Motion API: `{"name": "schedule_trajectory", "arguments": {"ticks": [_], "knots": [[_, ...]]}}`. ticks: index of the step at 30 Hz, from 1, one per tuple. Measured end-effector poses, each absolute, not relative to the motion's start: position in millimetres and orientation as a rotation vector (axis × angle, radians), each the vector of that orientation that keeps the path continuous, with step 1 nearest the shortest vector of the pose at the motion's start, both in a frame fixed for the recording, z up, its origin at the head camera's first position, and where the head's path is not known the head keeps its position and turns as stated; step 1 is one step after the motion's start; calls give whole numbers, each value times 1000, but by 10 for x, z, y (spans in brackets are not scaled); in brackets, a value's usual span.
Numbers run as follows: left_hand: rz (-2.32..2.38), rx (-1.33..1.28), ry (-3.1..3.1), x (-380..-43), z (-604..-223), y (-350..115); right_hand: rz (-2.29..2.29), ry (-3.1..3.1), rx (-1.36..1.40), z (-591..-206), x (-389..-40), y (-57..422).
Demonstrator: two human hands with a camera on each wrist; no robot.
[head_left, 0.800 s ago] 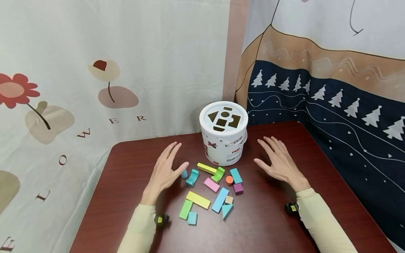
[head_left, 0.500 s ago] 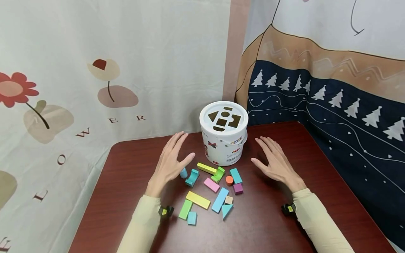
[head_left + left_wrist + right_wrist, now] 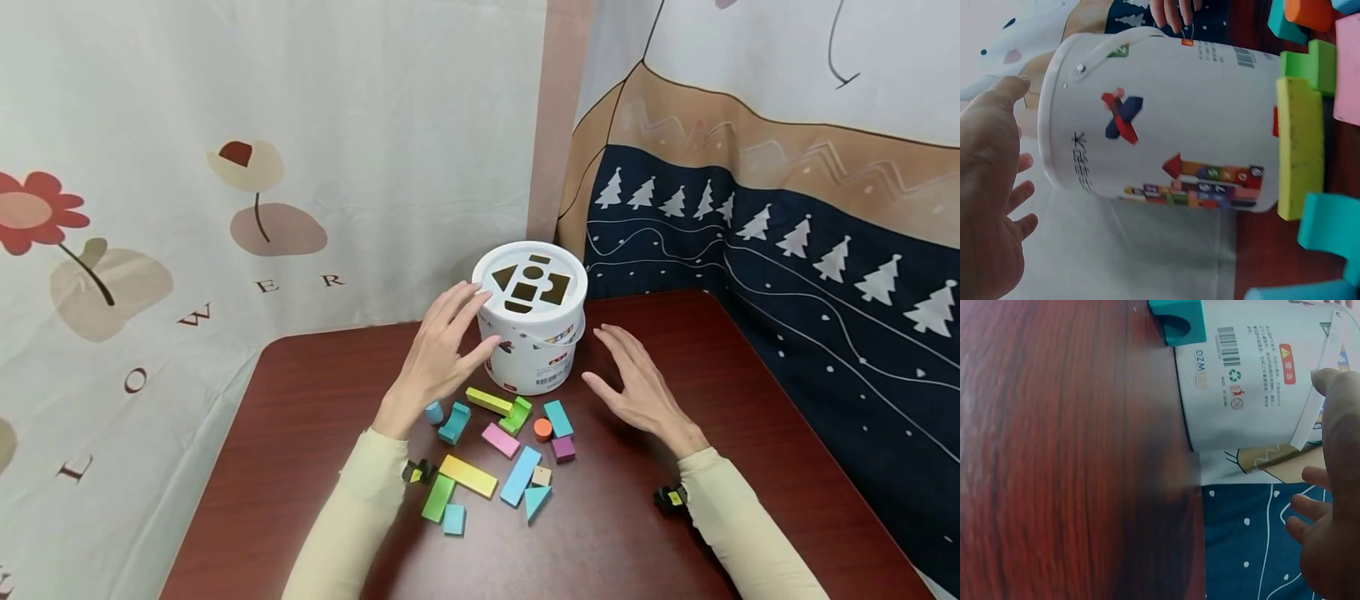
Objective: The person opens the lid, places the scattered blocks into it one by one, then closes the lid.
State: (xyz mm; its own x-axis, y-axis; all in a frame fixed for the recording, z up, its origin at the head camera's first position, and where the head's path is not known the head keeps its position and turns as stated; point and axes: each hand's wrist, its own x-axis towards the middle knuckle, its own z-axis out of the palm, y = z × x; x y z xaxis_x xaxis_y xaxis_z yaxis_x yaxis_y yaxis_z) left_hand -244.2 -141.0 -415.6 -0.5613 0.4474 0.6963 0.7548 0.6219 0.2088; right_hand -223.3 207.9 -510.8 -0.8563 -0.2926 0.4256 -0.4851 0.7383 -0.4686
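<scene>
A white bucket (image 3: 528, 358) stands upright at the back of the table, its lid (image 3: 491, 260) cut with several shaped holes. My left hand (image 3: 441, 358) is beside its left side, fingers extended; in the head view they overlap the rim. The left wrist view shows a gap between that hand (image 3: 991, 181) and the bucket wall (image 3: 1166, 119). To the bucket's right, my right hand (image 3: 641, 387) hovers with spread fingers, holding nothing. In the right wrist view its thumb overlaps the bucket's handle (image 3: 1316, 403); whether they touch I cannot tell.
In front of the bucket lie several loose blocks, among them a long yellow block (image 3: 468, 477), a pink block (image 3: 501, 440), a blue triangle (image 3: 537, 502) and an orange-red cylinder (image 3: 542, 430). Fabric curtains (image 3: 375, 167) hang behind the dark red table (image 3: 300, 433).
My left hand has moved right and away from me, up to the bucket's left side. The right hand has shifted slightly left toward the bucket. Blocks and bucket stay where they were.
</scene>
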Motion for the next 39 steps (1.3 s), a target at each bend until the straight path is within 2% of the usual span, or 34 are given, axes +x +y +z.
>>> {"name": "schedule_trajectory", "arguments": {"ticks": [17,30,39], "knots": [[-718,-901,-2252,-2558,-4289,-1255,823,-2382,766,-5061,-2328,1870],[-1167,-566,-2475,-2517,-4580,-1237,731,-2197,865,-4975,-2530,1803],[-1292,-415,-2565,-2484,-4792,-1191,685,-2221,882,-4809,-2499,1893]]}}
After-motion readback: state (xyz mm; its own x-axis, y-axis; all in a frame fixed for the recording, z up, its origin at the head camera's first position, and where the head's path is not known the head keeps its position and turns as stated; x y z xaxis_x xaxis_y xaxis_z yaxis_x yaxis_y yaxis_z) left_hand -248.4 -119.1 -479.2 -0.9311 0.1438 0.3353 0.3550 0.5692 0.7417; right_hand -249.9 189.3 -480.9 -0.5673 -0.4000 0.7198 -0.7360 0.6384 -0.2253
